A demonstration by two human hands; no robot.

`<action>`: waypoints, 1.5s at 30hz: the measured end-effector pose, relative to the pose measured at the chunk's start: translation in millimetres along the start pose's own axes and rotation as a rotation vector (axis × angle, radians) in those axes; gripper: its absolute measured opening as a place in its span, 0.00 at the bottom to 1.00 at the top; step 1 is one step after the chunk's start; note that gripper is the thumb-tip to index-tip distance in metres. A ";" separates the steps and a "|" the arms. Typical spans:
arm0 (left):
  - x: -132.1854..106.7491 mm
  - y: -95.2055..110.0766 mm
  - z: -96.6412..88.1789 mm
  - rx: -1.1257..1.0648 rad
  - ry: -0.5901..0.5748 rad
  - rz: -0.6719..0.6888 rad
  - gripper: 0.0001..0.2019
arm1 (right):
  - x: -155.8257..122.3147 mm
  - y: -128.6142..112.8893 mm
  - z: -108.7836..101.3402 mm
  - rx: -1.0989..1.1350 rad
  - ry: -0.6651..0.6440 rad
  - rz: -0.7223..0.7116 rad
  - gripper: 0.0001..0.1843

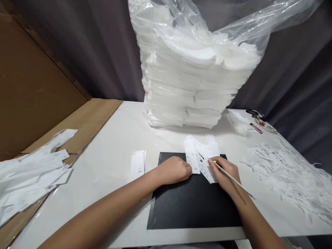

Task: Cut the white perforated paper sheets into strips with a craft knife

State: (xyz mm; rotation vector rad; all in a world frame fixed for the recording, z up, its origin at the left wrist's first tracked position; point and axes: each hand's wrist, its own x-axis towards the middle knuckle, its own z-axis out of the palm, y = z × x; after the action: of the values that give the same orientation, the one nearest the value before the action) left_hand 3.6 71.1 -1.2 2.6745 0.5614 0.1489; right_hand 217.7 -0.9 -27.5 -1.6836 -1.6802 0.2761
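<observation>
My left hand (177, 170) is closed, its fingertips pinched at the lower left edge of a white printed strip (192, 157) with pale round marks. In my right hand (226, 173) is a thin pale stick-like tool (234, 180), slanted, its narrow dark tip over the white pieces. Its exact kind is too small to tell. A second printed strip (207, 171) overlaps the first beside my right fingers, with small dark spots near it. Both strips lie partly on a black mat (192, 204) beneath my hands.
Behind the mat stands a tall stack of white sheets in a clear plastic bag (186, 86). Cut white pieces (31, 176) lie on cardboard at left; a small white stack (138, 162) sits nearer. Thin white scraps (287, 176) and a pink tool (256, 128) are at right.
</observation>
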 end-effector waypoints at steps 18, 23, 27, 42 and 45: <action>-46.8 24.9 -69.8 -1.278 -0.001 -0.246 0.17 | -2.8 2.2 -0.4 0.006 0.046 -0.051 0.11; -56.2 4.5 -79.9 -0.912 0.030 -0.346 0.16 | -3.8 3.4 0.2 0.043 0.036 -0.083 0.10; -61.5 -24.5 -68.9 -0.275 0.069 -0.564 0.21 | -4.7 1.2 0.9 0.093 -0.028 -0.088 0.08; -67.0 -14.7 -14.4 -0.132 -0.229 0.003 0.16 | -15.6 -28.8 11.6 0.395 -0.571 -0.162 0.04; -68.8 -15.8 -16.4 -0.214 -0.184 -0.002 0.16 | -16.8 -31.0 14.5 0.368 -0.569 -0.251 0.05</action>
State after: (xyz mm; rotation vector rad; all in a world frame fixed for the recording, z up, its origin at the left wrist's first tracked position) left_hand -67.9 62.5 5.9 2.4477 0.4616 -0.0356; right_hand 182.6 -15.5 -24.3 -1.1643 -2.0635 0.9483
